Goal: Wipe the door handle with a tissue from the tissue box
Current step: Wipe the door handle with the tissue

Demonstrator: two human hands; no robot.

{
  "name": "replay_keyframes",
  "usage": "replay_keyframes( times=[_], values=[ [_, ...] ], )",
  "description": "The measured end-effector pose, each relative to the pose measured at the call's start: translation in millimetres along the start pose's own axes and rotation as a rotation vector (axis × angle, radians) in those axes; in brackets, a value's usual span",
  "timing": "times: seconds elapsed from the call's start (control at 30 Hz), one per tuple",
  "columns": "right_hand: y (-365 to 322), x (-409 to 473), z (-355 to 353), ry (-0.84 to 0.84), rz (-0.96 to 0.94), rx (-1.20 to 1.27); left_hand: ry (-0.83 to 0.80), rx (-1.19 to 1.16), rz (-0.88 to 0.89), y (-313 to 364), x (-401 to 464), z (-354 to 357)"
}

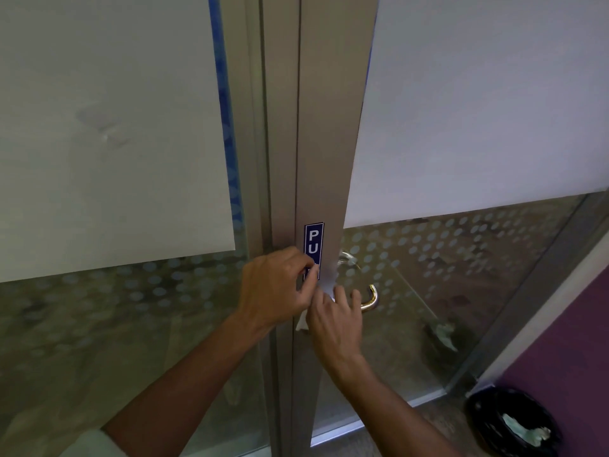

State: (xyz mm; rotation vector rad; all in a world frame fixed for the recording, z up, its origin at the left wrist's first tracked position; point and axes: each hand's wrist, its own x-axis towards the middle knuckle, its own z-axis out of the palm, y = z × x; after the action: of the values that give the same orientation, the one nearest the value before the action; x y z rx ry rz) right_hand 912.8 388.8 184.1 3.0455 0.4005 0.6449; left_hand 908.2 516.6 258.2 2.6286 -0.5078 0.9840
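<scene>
Item: door handle (369,296), curved, brass-and-chrome; mounted on the metal door frame (324,159), directly under and just beyond both hands; only its lower bend and a short upper arc show past the fingers

Item: tissue (326,282), white, thin; draped over the handle between the two hands, one corner hanging out below the right hand's wrist side; placed so the paper, not bare fingers, meets the metal

Item: left hand (275,286); fingertips pinched together on the upper edge of the tissue, apparently holding the sheet taut and in place

Item: right hand (336,319); fingers curled over the tissue and closed around the handle's grip, touching the left hand; grip suits rubbing along the bar. Judgement: wiping is under way

Item: "PU…" sign (313,245), blue, vertical; just above the left hand's fingertips, its lower letters hidden by them

Item: bin (514,423), black, crumpled paper inside; on the floor well to the right of and below the right forearm, likely the tissue's destination

Item: tissue box; not in view
</scene>
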Motion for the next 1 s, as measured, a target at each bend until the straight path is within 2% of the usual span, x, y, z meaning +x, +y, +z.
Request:
replay_keyframes(
  times=[0.13,0.33,0.73,1.0],
  values=[
    [12.3,-8.1,4.4,0.077,-0.115,-0.023,0.152,0.12,0.193,1.8,13.4,3.6],
    [35.9,-10.0,13.8,0.106,-0.318,-0.103,0.289,0.305,0.368,-7.0,31.9,17.1],
    [95.5,3.6,23.4,0.197,-0.705,-0.044,0.124,0.671,0.354,-22.2,39.6,41.4],
    [129.5,21.4,24.7,0.127,-0.837,-0.001,0.153,0.739,0.363,-26.3,37.0,50.5]
  ],
)
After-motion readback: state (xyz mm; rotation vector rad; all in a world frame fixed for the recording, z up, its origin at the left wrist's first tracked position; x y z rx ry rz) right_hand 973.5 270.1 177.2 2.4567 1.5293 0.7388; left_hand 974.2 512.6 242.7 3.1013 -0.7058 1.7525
